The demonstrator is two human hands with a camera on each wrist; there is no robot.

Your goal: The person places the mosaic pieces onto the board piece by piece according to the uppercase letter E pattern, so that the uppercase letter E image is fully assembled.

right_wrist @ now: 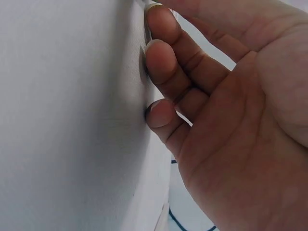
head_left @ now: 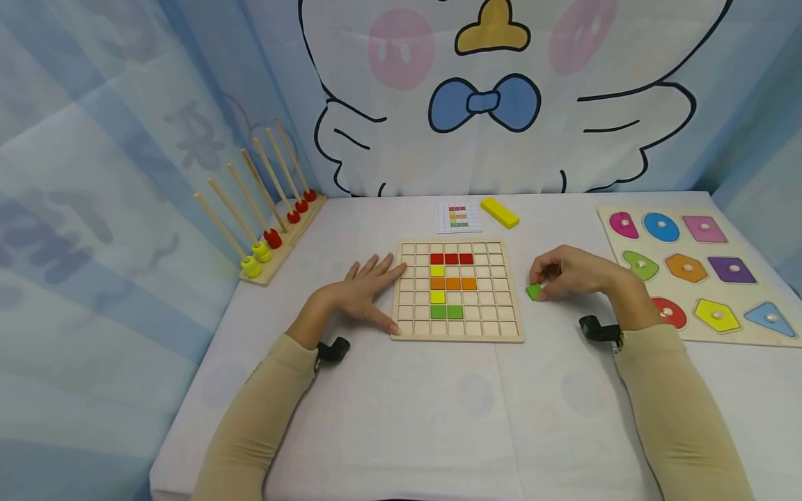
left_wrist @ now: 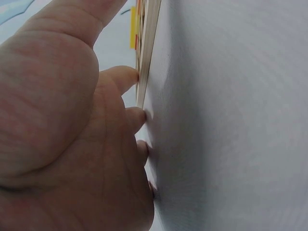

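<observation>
In the head view a wooden grid board (head_left: 457, 339) lies on the table. On it sit red tiles (head_left: 451, 259), orange tiles (head_left: 453, 284), two yellow tiles (head_left: 437, 297) and two green tiles (head_left: 447, 312). My left hand (head_left: 366, 291) is spread flat, with its thumb and forefinger touching the board's left edge. Just right of the board, my right hand (head_left: 567, 275) pinches a loose green tile (head_left: 534, 291) low over the tablecloth. In the right wrist view the fingers (right_wrist: 161, 62) curl at the cloth, and the tile is hidden there.
A small pattern card (head_left: 459, 218) and a yellow bar (head_left: 500, 212) lie behind the board. A peg stand (head_left: 285, 243) with red and yellow beads occupies the left rear. On the right is a shape puzzle board (head_left: 673, 243) with knobbed pieces, partly behind my right wrist.
</observation>
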